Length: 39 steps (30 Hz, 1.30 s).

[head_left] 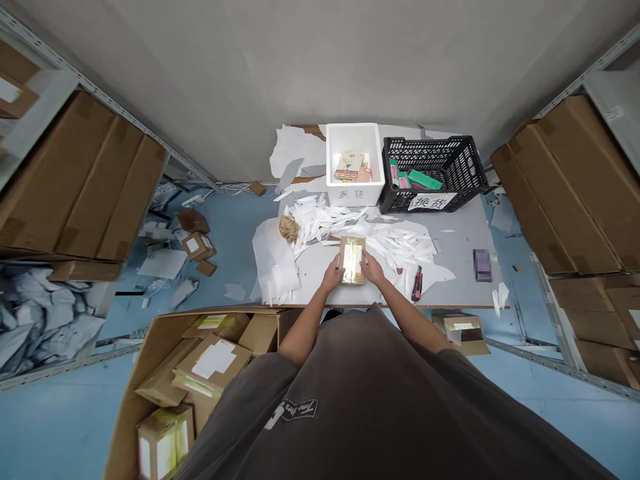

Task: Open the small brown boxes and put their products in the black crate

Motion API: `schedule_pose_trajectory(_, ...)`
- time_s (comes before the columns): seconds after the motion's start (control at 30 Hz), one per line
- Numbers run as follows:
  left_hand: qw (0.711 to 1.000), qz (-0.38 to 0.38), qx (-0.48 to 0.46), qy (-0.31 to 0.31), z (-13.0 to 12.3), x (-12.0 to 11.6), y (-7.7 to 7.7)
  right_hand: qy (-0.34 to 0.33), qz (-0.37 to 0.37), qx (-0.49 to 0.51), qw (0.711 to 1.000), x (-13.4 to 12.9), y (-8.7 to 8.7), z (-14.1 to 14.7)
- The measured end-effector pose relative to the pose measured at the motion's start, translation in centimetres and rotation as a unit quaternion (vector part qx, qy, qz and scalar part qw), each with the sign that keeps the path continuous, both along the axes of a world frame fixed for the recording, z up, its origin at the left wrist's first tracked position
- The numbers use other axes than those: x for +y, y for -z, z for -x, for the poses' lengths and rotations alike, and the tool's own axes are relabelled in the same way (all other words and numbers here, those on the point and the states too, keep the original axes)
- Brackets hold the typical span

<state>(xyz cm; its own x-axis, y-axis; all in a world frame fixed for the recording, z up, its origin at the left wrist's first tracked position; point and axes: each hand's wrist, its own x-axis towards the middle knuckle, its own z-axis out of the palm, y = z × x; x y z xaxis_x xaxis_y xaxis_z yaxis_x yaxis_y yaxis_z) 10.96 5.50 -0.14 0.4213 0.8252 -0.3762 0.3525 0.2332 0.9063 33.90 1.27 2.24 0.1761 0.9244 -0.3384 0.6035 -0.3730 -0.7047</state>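
A small brown cardboard box (353, 261) with shiny tape and a white label is held between my two hands over the table's near part. My left hand (334, 273) grips its left side, and my right hand (371, 268) grips its right side. White paper strips (400, 241) lie spread behind and beside the box. To the right of my right hand rests a red and black cutter (417, 284). Crumpled brown paper (289, 227) sits on the strips at the left.
Behind the strips stand a white bin (355, 193) holding flat packs and a black crate (434, 200) holding green and pink boxes. A large carton (127, 400) full of taped boxes is at my left. Shelves with cartons (590, 173) flank both sides.
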Motion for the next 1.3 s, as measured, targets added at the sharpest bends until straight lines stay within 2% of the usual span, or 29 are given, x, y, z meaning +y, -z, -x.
schedule_pose_trajectory(0.07, 0.998, -0.046, -0.021, 0.034, 0.8, -1.3, 0.4, -0.015, -0.01, 0.009, 1.0, -1.8, 0.5, 0.1)
schedule_pose_trajectory(0.17, 0.993, -0.076, -0.026, 0.083, 1.2, -3.1, 0.6, -0.073, 0.017, 0.019, 0.997, -4.5, 0.9, 0.8)
schedule_pose_trajectory(0.27, 0.995, -0.074, 0.024, 0.055, 0.6, -3.7, 0.1, -0.079, 0.035, 0.001, 0.996, -5.8, 0.5, 1.5)
schedule_pose_trajectory(0.37, 0.994, -0.086, 0.065, 0.03, 0.2, -2.8, -1.6, -0.057, -0.016, -0.017, 0.998, -5.0, -1.4, 0.7)
schedule_pose_trajectory(0.47, 0.988, -0.139, 0.061, -0.011, -0.2, -1.2, -3.6, -0.039, -0.078, -0.025, 0.996, -2.8, -3.8, -0.9)
schedule_pose_trajectory(0.57, 0.986, -0.156, 0.053, -0.027, -1.3, 0.1, -4.4, -0.04, -0.052, -0.024, 0.998, -0.5, -5.1, -1.5)
schedule_pose_trajectory(0.7, 0.993, -0.098, 0.058, -0.022, -2.3, 1.3, -4.2, -0.052, 0.009, 0.002, 0.999, 0.9, -5.0, -1.1)
schedule_pose_trajectory(0.77, 0.993, -0.105, 0.052, -0.001, -1.7, 1.6, -4.3, -0.044, 0.003, 0.005, 0.999, 0.6, -4.8, -1.3)
schedule_pose_trajectory(0.83, 0.988, -0.137, 0.051, 0.046, -0.6, 1.3, -4.5, -0.042, -0.015, 0.012, 0.999, -0.4, -4.6, -1.8)
schedule_pose_trajectory(0.93, 0.975, -0.169, 0.053, 0.136, 0.9, -0.1, -4.8, -0.082, -0.027, 0.03, 0.996, -2.9, -4.1, -2.0)
schedule_pose_trajectory(1.0, 0.971, -0.172, 0.057, 0.153, 1.1, -1.3, -4.8, -0.112, -0.017, 0.042, 0.993, -4.5, -3.7, -1.3)
schedule_pose_trajectory(1.13, 0.981, -0.157, 0.09, 0.076, 0.2, -2.4, -5.4, -0.079, -0.035, 0.043, 0.995, -5.7, -3.7, 0.0)
schedule_pose_trajectory(1.2, 0.983, -0.136, 0.113, 0.043, 0.0, -1.9, -6.0, -0.057, -0.055, 0.033, 0.996, -4.8, -4.3, -0.4)
schedule_pose_trajectory(1.3, 0.987, -0.119, 0.109, 0.006, -0.2, -0.6, -6.3, -0.034, -0.059, 0.03, 0.997, -2.0, -4.7, -1.7)
